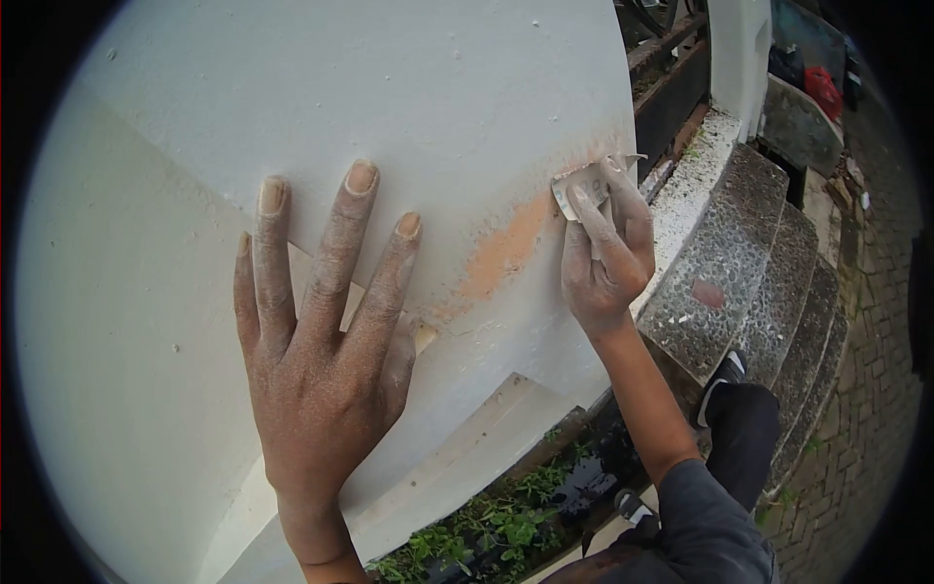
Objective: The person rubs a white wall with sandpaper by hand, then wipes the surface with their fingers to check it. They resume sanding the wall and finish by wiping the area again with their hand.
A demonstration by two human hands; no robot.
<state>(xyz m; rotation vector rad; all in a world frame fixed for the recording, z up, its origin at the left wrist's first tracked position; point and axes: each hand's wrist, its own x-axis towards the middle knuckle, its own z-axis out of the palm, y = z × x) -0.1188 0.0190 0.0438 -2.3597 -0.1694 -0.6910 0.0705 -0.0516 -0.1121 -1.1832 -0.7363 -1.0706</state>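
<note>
My left hand point(326, 341) is spread against a white painted wall point(438, 107), its fingers apart and dusted with white powder. In my right hand point(613, 248) is a folded piece of sandpaper point(584, 190), pinched between thumb and fingers, with printing on its pale back. The sandpaper lies at the upper right end of an orange-brown patch point(506, 253) where the white paint is gone. This patch runs diagonally down between my two hands. Fine dust coats the fingers of my right hand too.
Curved pebbled steps point(720, 263) descend on the right, beside a brick-paved path point(876, 389). Green plants point(496, 516) grow below the wall's lower edge. A dark railing point(671, 78) stands behind the wall. A red bag point(823, 92) lies at the upper right.
</note>
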